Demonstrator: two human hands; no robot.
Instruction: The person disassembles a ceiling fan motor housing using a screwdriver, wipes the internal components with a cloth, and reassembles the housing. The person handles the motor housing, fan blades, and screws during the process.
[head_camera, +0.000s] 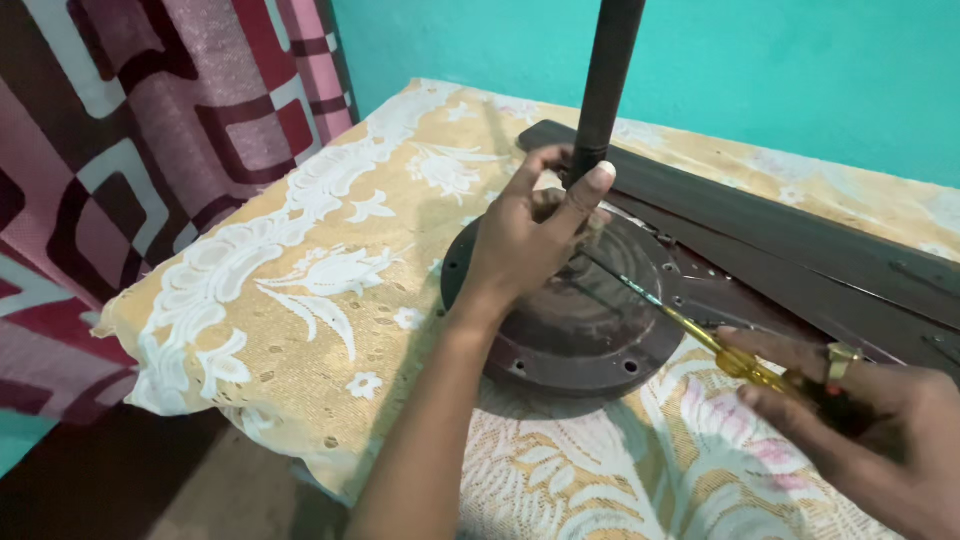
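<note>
The left forearm rises from the bottom edge and runs up and slightly right, bare, with the wrist nearly straight. The left hand (530, 235) shows its back to the camera; its fingers curl forward and close round something dark and upright, the thumb pressed up along the near side with its pale nail facing the viewer. The right hand (860, 415) enters from the lower right corner, back upward, fingers folded in a closed grip, and the forefinger stretches out toward the left along what it grips. A ring sits on one finger. The two hands are well apart, and the left is farther from the body.
</note>
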